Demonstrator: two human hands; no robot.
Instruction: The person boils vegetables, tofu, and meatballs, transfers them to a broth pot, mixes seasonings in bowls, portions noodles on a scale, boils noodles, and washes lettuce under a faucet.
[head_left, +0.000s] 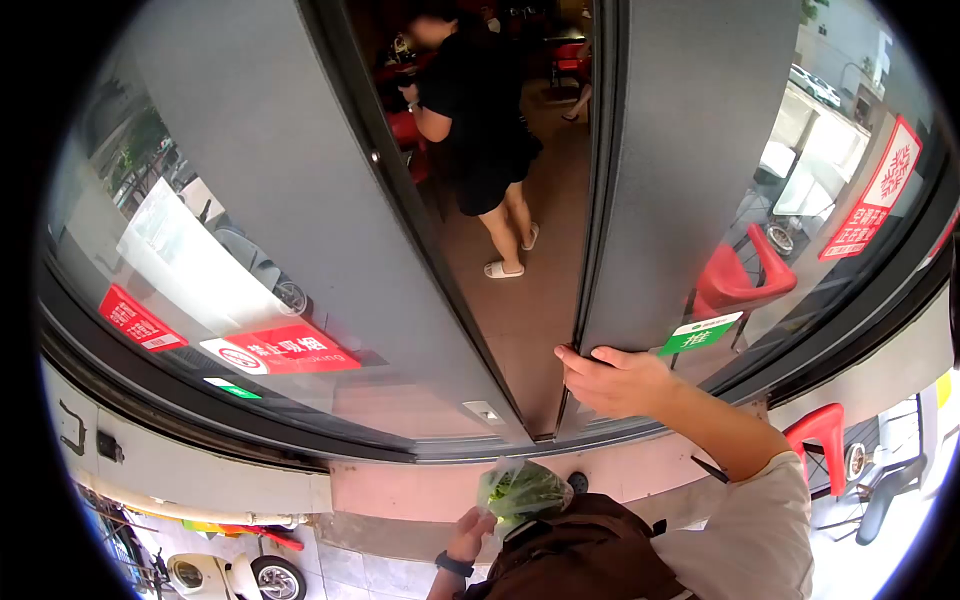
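My right hand point(615, 382) rests against the edge of the right grey door point(690, 130), its fingers curled on the frame. Near the bottom centre, my left hand point(472, 532) grips a clear plastic bag of green leaves point(522, 490) and has a dark watch on its wrist. The left grey door point(240, 120) stands apart from the right one, with a gap between them. A brown bag point(590, 555) hangs at my front and partly covers the lower end of the plastic bag.
Through the gap, another person point(490, 120) in black clothes and light slippers stands on the brown floor point(540, 320). A pinkish step point(400, 490) runs below the doors. A scooter point(215, 575) is at the lower left, a red chair point(825, 440) at the right.
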